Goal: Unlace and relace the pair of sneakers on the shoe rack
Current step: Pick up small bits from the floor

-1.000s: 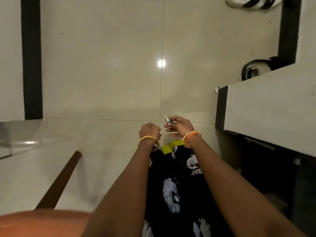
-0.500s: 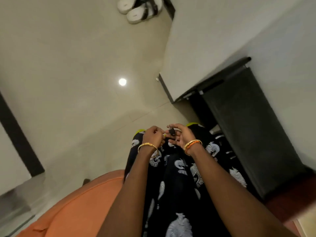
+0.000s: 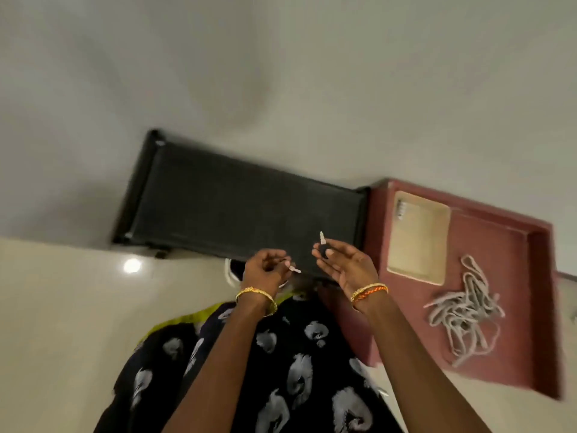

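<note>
Presently catalogued, head view, frame blurred throughout.

Left hand (image 3: 265, 270): fingers curled, pinching a small pale-tipped piece (image 3: 294, 269) between thumb and fingertips; the tip points right, toward the other hand. Possibly a lace end, though the blur leaves that uncertain. Gold bangle (image 3: 256, 295) on the wrist.

Right hand (image 3: 346, 266): palm up, fingers half spread; thumb and forefinger pinch a small dark object (image 3: 322, 247) with a pale tip that stands upright, long axis running away from the person. Gold and orange bangles (image 3: 369, 291) on the wrist.

Hands, relation: near each other, not touching, both held above the near edge of the shoe rack.

Shoe rack (image 3: 237, 210): black, flat-topped, long axis running left to right with a slight downward tilt to the right; set against the pale wall.

Sneaker (image 3: 229, 271): only a white rim shows, below the rack's near edge, just left of the left hand.

Laces (image 3: 462, 310): grey tangled heap, loops lying in every direction, on the dark red ledge (image 3: 505, 348), well right of the hands.

Recess (image 3: 416, 237): tan, square, set in the ledge, beside the rack's right end.

Garment (image 3: 281, 364): black with grey motifs and yellow-green hem, under the forearms.
</note>
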Available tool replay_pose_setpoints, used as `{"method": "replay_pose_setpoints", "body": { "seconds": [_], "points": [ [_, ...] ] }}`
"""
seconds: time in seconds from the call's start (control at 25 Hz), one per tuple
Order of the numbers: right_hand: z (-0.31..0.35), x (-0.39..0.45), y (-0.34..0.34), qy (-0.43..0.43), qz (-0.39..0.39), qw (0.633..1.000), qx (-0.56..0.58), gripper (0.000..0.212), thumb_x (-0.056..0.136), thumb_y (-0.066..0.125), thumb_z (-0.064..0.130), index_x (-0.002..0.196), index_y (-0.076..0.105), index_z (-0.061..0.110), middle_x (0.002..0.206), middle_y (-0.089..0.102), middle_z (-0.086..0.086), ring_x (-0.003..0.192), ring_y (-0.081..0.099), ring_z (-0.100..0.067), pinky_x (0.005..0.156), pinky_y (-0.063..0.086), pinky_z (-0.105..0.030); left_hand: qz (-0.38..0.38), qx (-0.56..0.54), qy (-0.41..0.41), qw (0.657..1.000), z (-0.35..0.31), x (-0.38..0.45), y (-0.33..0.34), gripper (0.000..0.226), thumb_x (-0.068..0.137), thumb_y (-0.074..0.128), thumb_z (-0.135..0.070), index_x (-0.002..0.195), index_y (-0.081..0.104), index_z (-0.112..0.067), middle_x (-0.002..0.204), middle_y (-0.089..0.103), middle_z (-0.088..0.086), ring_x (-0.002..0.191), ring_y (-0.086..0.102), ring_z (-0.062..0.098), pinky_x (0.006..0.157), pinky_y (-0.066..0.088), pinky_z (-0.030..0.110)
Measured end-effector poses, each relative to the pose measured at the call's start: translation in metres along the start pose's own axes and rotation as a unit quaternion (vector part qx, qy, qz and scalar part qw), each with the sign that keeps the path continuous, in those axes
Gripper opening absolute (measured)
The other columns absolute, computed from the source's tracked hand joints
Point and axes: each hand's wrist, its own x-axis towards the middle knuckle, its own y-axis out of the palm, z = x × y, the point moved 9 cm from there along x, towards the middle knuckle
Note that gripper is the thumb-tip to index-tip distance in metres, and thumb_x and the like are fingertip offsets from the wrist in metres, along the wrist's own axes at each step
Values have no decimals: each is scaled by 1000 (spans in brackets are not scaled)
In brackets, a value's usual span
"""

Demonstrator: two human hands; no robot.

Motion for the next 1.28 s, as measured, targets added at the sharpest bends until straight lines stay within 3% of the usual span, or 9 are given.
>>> {"method": "replay_pose_setpoints", "body": {
  "seconds": [0.2,0.4,0.48,0.6,0.76,0.84,1.0,1.2,1.28],
  "points": [
    [68,0,-157,-75,-197,975,66,20,87,54,-13,82,61,5,73,67,-7,62,69,-13,61,57,-22,78,175,79,978,-24,5,162,30,78,66,10,69,62,-18,79,70,4,78,67,15,75,55,28],
    [79,22,-234,-84,-296,951,14,19,85,61,-6,78,62,12,77,61,-7,68,60,-15,49,51,-16,95,281,135,945,-37,31,264,19,70,75,5,77,64,-9,73,64,-4,68,61,5,63,48,7],
    [86,41,-248,-104,-325,940,3,12,82,64,-7,83,65,5,74,61,-8,64,59,-19,53,54,-23,107,339,177,918,-43,48,299,21,69,78,2,81,63,-7,75,61,-3,67,57,4,62,46,6],
    [95,74,-255,-105,-345,931,-47,15,79,66,-6,81,67,9,72,63,-6,68,60,-22,69,56,-35,121,415,236,870,-45,77,341,20,72,75,1,80,60,-9,77,60,1,72,59,13,70,52,22],
    [101,102,-249,-96,-351,927,-91,17,79,62,-5,85,70,8,76,64,-2,69,58,-13,60,45,-17,89,503,299,806,-45,94,367,13,78,74,-9,86,64,-9,79,66,3,76,63,15,65,50,25],
    [101,108,-249,-92,-360,924,-87,16,79,62,-5,86,71,7,76,64,-1,66,56,-8,55,41,-12,70,569,329,751,-46,92,374,12,81,72,-16,90,65,-13,84,69,2,83,63,16,67,45,26],
    [103,110,-250,-110,-369,919,-80,14,80,61,-6,85,71,4,76,62,-2,61,52,-3,52,37,0,88,627,368,681,-49,89,382,14,86,66,-19,99,64,-15,94,70,3,91,64,20,66,43,28],
    [104,109,-247,-125,-388,910,-72,12,80,64,-3,87,71,4,83,69,-8,71,55,-11,62,40,-11,129,664,440,591,-46,82,389,20,84,68,-22,101,63,-13,90,69,8,84,66,27,59,47,32],
    [107,104,-248,-139,-394,905,-76,17,84,59,-1,94,72,4,93,71,-8,75,56,-10,66,40,-11,139,654,447,594,-46,78,389,20,82,71,-21,98,63,-12,88,69,9,82,66,27,57,47,32]
  ]
}}
